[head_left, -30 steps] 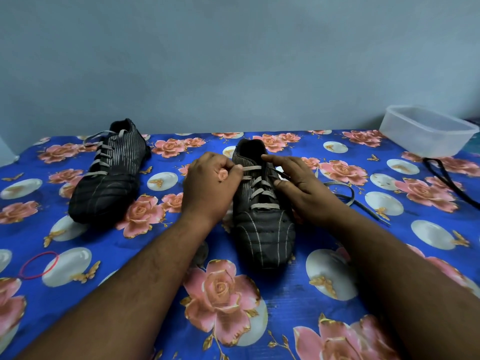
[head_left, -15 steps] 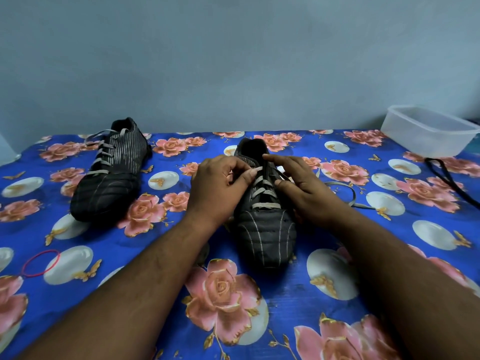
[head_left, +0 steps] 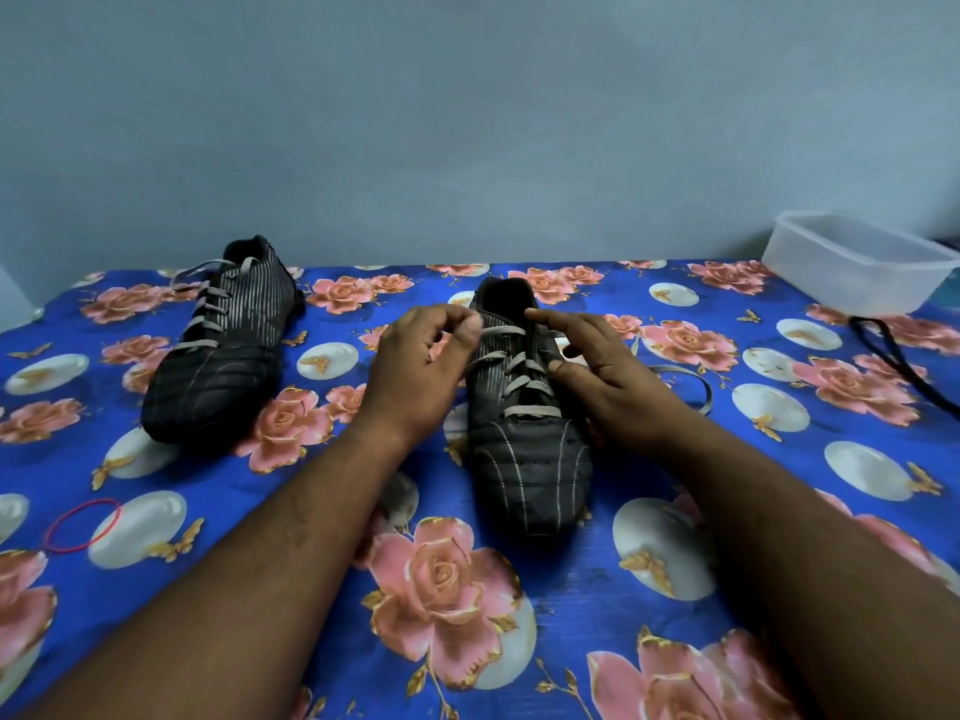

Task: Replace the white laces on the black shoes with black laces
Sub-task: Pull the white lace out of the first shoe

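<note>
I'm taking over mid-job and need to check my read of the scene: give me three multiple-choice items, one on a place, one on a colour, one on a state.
1. Where is the clear plastic tub?
A. far right, by the wall
B. between the shoes
C. near left corner

2. What colour is the rubber band?
A. green
B. red
C. yellow

3. What is the left hand doing?
A. lying flat on the cloth
B. lifting the far shoe
C. pinching the white lace of the near shoe

Answers: 1 A, it sits at the table's far right edge. 2 B, a red loop on the cloth. 3 C, fingertips close on the top lace.
</note>
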A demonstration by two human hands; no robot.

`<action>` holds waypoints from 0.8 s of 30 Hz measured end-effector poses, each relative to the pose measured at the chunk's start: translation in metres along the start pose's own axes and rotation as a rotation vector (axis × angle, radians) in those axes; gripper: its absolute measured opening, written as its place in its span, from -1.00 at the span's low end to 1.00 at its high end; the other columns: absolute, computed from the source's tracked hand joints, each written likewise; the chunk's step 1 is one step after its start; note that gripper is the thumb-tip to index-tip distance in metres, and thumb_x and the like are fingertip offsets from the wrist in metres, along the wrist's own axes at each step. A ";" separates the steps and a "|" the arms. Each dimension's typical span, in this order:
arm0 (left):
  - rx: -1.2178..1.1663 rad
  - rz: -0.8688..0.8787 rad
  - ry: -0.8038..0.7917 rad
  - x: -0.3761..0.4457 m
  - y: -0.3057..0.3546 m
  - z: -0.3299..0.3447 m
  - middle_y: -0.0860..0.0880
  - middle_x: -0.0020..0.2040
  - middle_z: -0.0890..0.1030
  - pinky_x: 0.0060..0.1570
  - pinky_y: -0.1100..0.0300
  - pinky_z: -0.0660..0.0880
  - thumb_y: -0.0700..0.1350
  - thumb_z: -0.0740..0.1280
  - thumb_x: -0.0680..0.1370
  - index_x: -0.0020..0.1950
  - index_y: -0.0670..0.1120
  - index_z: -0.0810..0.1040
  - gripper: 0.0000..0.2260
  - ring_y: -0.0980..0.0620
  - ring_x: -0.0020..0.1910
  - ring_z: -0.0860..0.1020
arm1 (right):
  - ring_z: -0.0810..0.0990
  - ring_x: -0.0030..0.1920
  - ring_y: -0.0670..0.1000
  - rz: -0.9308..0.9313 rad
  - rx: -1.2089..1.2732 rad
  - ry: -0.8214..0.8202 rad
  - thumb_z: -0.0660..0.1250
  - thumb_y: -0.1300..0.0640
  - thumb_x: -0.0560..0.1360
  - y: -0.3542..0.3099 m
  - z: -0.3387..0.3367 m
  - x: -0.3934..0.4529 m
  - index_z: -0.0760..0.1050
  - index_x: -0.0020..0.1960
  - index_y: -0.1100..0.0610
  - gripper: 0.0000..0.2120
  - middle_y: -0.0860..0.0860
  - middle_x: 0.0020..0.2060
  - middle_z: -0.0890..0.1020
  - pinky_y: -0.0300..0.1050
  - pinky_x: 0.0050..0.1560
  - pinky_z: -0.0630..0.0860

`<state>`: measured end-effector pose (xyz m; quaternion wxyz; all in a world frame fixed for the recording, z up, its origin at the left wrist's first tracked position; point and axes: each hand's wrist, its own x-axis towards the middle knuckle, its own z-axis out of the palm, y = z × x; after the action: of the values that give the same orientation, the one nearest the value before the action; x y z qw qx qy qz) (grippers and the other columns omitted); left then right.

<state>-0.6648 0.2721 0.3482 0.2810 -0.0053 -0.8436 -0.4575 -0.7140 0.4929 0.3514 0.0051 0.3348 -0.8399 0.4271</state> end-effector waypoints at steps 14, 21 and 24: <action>0.464 -0.302 -0.021 0.009 -0.025 -0.012 0.08 -0.19 0.60 0.11 -0.10 0.50 0.18 0.34 0.47 -0.30 0.02 0.48 -0.72 -0.12 0.00 0.57 | 0.34 0.39 -0.08 -0.008 0.007 -0.007 0.17 -0.01 0.54 -0.004 0.000 0.000 0.28 0.46 -0.31 -0.49 -0.06 0.33 0.40 0.02 0.51 0.23; 0.138 0.019 0.020 0.004 -0.009 -0.001 0.11 0.04 0.62 0.20 -0.17 0.45 0.29 0.19 0.50 0.00 0.16 0.60 -0.70 -0.03 0.15 0.53 | 0.34 0.40 -0.07 0.001 0.006 -0.013 0.18 -0.01 0.54 -0.005 -0.001 -0.001 0.29 0.49 -0.27 -0.48 -0.08 0.34 0.40 0.03 0.51 0.24; 0.170 0.085 -0.016 -0.001 0.001 0.005 0.13 -0.03 0.60 0.17 -0.18 0.45 0.34 0.21 0.49 -0.07 0.15 0.58 -0.68 -0.03 0.10 0.53 | 0.34 0.41 -0.06 0.002 0.011 -0.012 0.18 -0.02 0.54 -0.005 -0.001 -0.001 0.30 0.50 -0.25 -0.48 -0.07 0.35 0.40 0.03 0.51 0.25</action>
<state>-0.6660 0.2769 0.3468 0.2928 -0.0207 -0.8807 -0.3718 -0.7107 0.4923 0.3550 -0.0020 0.3363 -0.8381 0.4295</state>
